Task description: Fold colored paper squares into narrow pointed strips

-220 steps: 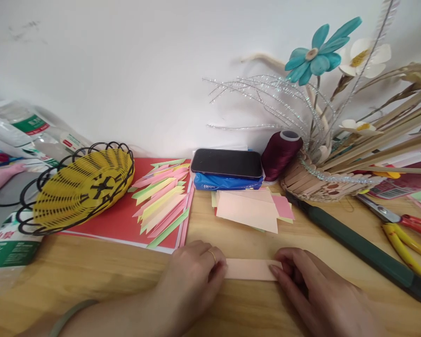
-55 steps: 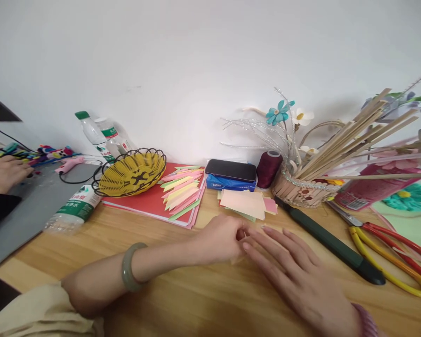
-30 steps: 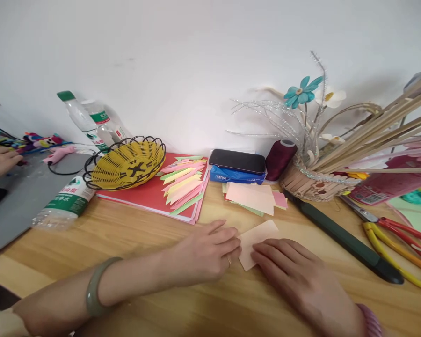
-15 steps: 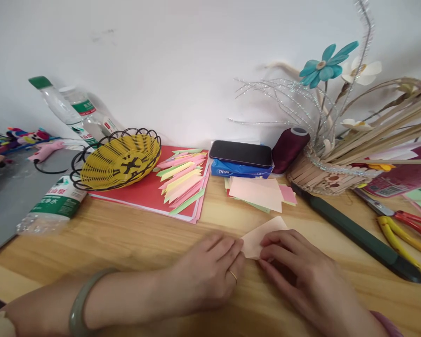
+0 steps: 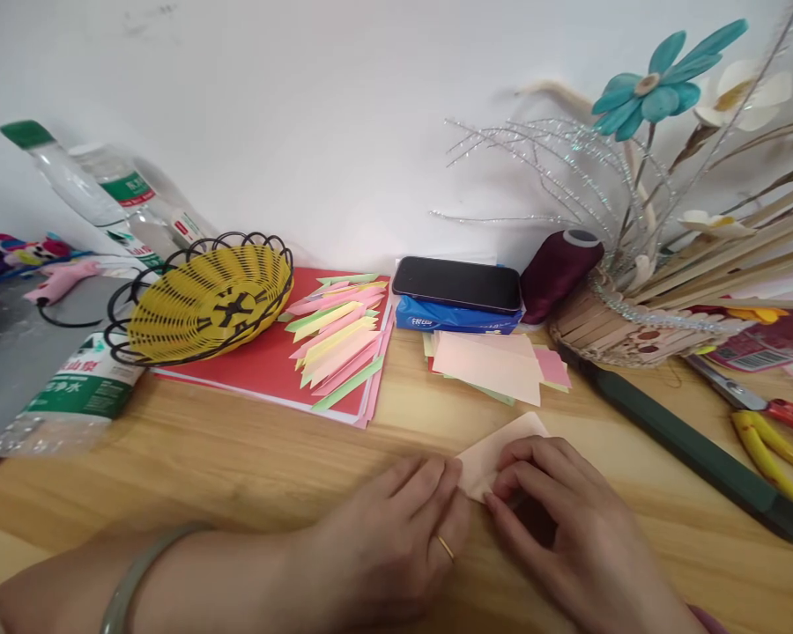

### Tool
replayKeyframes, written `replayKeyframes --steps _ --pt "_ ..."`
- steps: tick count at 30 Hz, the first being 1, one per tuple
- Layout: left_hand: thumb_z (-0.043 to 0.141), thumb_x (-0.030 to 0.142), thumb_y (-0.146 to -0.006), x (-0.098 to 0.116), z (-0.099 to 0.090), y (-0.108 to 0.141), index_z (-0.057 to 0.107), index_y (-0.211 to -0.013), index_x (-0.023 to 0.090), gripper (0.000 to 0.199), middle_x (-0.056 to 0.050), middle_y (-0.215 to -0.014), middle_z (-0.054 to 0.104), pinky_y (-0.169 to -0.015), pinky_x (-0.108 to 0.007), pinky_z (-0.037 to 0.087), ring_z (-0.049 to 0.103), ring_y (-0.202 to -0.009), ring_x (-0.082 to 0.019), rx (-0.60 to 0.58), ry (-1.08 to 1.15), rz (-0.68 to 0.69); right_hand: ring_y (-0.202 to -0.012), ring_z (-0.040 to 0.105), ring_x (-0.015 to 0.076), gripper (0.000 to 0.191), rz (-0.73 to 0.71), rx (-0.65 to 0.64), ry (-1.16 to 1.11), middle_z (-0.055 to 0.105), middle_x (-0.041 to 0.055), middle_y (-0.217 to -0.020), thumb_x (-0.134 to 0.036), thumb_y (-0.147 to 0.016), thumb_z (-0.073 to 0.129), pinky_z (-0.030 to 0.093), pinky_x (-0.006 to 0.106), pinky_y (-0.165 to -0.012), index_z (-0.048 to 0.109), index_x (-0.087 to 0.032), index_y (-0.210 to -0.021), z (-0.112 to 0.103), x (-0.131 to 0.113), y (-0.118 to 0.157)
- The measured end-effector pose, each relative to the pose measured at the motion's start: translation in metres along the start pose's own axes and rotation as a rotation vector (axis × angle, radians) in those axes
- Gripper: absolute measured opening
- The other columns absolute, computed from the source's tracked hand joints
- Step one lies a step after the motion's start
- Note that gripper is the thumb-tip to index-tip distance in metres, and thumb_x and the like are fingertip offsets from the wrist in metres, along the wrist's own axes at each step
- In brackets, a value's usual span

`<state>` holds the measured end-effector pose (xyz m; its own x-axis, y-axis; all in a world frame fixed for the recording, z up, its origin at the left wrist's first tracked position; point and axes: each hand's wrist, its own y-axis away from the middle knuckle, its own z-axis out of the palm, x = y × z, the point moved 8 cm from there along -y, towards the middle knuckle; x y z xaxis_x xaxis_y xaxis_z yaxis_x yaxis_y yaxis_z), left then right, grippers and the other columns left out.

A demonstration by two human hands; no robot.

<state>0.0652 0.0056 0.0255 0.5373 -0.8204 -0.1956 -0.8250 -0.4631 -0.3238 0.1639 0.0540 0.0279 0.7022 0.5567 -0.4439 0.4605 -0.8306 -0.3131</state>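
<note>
A small pale peach paper [image 5: 502, 447] lies slantwise on the wooden table between my two hands. My left hand [image 5: 403, 528], with a gold ring, has its fingers closed together at the paper's left corner. My right hand [image 5: 568, 519] pinches the paper's near edge between thumb and fingers. Behind it lies a loose stack of peach, pink and green paper slips [image 5: 485, 361]. Folded strips of coloured paper [image 5: 340, 330] are piled on red sheets [image 5: 251, 374] to the left of the stack.
A yellow woven basket [image 5: 211, 304] rests on the red sheets, beside plastic bottles [image 5: 89, 387]. A black phone [image 5: 457, 282] lies on a blue packet [image 5: 449, 315], near a maroon thread spool [image 5: 559, 273]. At right are a flower holder [image 5: 641, 330], a dark green tool [image 5: 693, 440] and scissors [image 5: 733, 387].
The view has shifted and come slightly closer. My right thumb and fingers have drawn closer together at the paper's near edge. Both hands stay on the peach paper.
</note>
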Motion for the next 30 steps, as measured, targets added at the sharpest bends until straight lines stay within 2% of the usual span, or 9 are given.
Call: replayKeyframes --steps 5,11,17,23,30 --pt "0.036 0.019 -0.090 0.0011 0.0051 0.0051 0.049 -0.125 0.007 0.039 -0.015 -0.121 0.057 -0.095 -0.036 0.040 0.052 -0.112 -0.025 -0.041 0.002 -0.014 -0.071 0.052 0.0185 0.014 0.003 0.008 -0.004 0.055 0.0041 -0.075 -0.018 -0.082 0.049 0.045 0.031 -0.058 0.050 -0.021 -0.068 -0.0009 0.0004 -0.0005" --pt "0.035 0.019 -0.090 0.0024 0.0051 0.0048 0.050 -0.123 0.006 0.039 -0.016 -0.122 0.056 -0.094 -0.035 0.041 0.053 -0.112 -0.025 -0.052 -0.001 0.002 -0.069 0.052 0.0180 0.016 0.002 0.017 -0.004 0.055 0.0042 -0.073 -0.020 -0.082 0.048 0.045 0.031 -0.056 0.051 -0.021 -0.066 -0.0031 0.0004 -0.0021" --pt "0.032 0.015 -0.089 0.0012 0.0018 0.0026 0.056 -0.117 0.006 0.037 -0.013 -0.117 0.060 -0.093 -0.032 0.042 0.055 -0.110 -0.024 -0.004 0.011 -0.035 -0.069 0.052 0.0180 0.016 0.003 0.018 0.000 0.056 0.0043 -0.073 -0.018 -0.081 0.049 0.045 0.031 -0.056 0.051 -0.021 -0.066 -0.0032 -0.0010 -0.0036" --pt "0.038 0.017 -0.087 0.0045 0.0045 0.0036 0.055 -0.117 0.005 0.036 -0.016 -0.119 0.058 -0.093 -0.033 0.041 0.054 -0.111 -0.025 -0.018 -0.018 -0.022 -0.067 0.052 0.0175 0.018 0.005 0.023 0.009 0.055 0.0037 -0.070 -0.018 -0.081 0.047 0.045 0.030 -0.055 0.050 -0.021 -0.064 -0.0039 -0.0020 -0.0051" --pt "0.037 0.017 -0.088 0.0031 0.0024 0.0024 0.057 -0.114 0.006 0.034 -0.016 -0.117 0.060 -0.090 -0.033 0.043 0.055 -0.109 -0.024 -0.001 -0.014 -0.024 -0.068 0.050 0.0185 0.016 0.027 -0.028 0.013 0.053 0.0032 -0.071 -0.018 -0.081 0.047 0.043 0.032 -0.057 0.048 -0.021 -0.066 0.0026 0.0017 -0.0022"
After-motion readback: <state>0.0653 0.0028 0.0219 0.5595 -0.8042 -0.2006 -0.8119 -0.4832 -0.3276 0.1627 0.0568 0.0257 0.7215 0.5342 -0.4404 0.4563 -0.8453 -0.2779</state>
